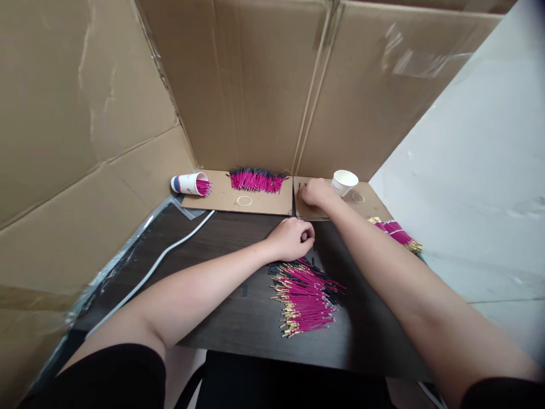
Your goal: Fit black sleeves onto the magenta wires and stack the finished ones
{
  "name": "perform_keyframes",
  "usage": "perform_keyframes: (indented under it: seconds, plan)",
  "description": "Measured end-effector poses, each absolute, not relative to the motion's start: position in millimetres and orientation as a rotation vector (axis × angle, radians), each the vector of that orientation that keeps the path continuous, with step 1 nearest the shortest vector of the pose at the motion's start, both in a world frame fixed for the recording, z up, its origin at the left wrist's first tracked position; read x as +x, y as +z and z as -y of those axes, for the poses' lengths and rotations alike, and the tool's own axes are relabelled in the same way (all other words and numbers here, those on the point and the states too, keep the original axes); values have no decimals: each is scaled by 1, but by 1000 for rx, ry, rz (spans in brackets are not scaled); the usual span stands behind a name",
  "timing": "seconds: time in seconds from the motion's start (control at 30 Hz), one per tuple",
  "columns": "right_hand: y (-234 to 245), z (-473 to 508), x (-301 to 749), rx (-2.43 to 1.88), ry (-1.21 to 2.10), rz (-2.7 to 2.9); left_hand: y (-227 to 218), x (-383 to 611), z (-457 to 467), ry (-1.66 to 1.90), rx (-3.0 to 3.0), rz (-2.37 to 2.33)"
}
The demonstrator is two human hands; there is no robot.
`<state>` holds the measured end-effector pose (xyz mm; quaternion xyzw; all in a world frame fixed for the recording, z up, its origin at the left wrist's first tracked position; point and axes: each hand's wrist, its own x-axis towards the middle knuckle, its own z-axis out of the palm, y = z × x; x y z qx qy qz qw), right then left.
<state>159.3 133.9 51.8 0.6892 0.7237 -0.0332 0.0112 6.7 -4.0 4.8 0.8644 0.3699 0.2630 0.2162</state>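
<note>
My left hand (292,238) rests on the dark table with its fingers curled together, just above a loose pile of short magenta wires (309,295) with gold and black ends. What it holds, if anything, is hidden. Farther forward, my right hand (315,192) reaches down to the right-hand cardboard piece (306,211), its fingers closed and pointing down. Small dark bits lie at its fingertips; I cannot tell whether it grips one. A white paper cup (344,182) stands upright just right of that hand, with a rubber band (358,197) beside it.
On the left cardboard strip (272,205) lie a row of magenta wires (258,180) and a rubber band (244,201). A tipped cup (185,184) holds more wires. A banded bundle (395,232) lies at right. A white cable (166,253) crosses the table; cardboard walls (255,85) stand behind.
</note>
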Motion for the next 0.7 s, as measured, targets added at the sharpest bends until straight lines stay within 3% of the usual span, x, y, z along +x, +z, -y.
perform_keyframes:
  seconds: [0.7]
  plan:
    - [49, -131, 142, 2009, -32, -2210, 2, 7, 3, 730, 2397, -1023]
